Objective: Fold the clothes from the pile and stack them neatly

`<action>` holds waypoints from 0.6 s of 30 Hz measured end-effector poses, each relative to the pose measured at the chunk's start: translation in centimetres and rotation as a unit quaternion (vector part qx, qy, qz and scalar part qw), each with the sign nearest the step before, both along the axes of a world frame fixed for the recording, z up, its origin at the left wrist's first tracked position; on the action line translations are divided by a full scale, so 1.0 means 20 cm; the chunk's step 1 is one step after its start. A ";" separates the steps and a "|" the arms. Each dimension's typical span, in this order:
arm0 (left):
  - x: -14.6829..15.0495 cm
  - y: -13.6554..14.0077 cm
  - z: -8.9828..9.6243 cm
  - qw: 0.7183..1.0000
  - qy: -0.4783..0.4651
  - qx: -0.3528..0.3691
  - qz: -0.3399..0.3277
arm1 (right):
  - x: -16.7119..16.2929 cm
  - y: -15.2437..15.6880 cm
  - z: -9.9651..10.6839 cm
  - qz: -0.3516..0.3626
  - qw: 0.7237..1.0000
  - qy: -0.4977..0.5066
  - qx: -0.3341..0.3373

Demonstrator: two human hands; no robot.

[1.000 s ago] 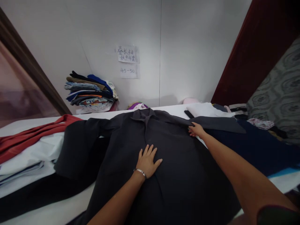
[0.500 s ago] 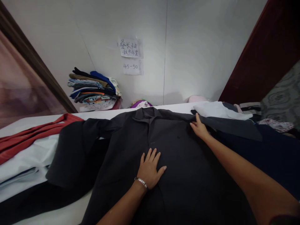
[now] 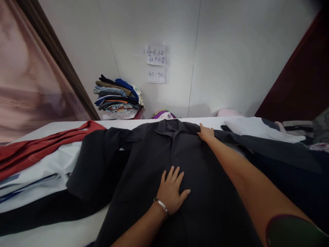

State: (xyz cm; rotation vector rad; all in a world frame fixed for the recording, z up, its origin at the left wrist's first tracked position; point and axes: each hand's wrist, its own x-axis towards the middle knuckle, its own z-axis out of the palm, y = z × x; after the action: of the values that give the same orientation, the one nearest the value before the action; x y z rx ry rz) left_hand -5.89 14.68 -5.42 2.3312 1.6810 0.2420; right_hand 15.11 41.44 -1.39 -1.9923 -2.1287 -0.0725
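Observation:
A dark grey-black long-sleeved jacket (image 3: 151, 164) lies spread front up, its collar at the far side and its sleeves out to both sides. My left hand (image 3: 171, 193), wearing a silver bracelet, rests flat on the jacket's chest with fingers spread. At the right shoulder of the jacket, my right hand (image 3: 206, 133) is closed with the shoulder cloth between thumb and fingers. The left sleeve (image 3: 92, 164) bends down toward me, while the right one (image 3: 277, 147) stretches across other dark cloth.
Red cloth (image 3: 51, 147) and white cloth (image 3: 61, 161) lie at the left on the white table (image 3: 61, 127). Folded clothes (image 3: 118, 97) are stacked behind, against the wall. White cloth (image 3: 262, 128) and dark blue cloth (image 3: 282, 185) lie at the right. Handwritten papers (image 3: 158, 63) hang on the wall.
My right hand has moved left along the jacket's shoulder, toward the collar, and its fingers have closed there. My left hand stays flat on the chest. The view has turned slightly left.

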 end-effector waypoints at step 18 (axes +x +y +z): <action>-0.01 0.00 -0.04 0.999 -0.040 0.008 0.002 | -0.04 -0.12 -0.09 0.210 0.966 -0.007 0.152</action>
State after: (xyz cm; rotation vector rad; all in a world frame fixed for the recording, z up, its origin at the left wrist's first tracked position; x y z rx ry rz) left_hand -6.08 14.62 -6.15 2.2976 1.6524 0.3467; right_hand 14.25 38.99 -3.10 -1.3507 -2.3337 -0.3212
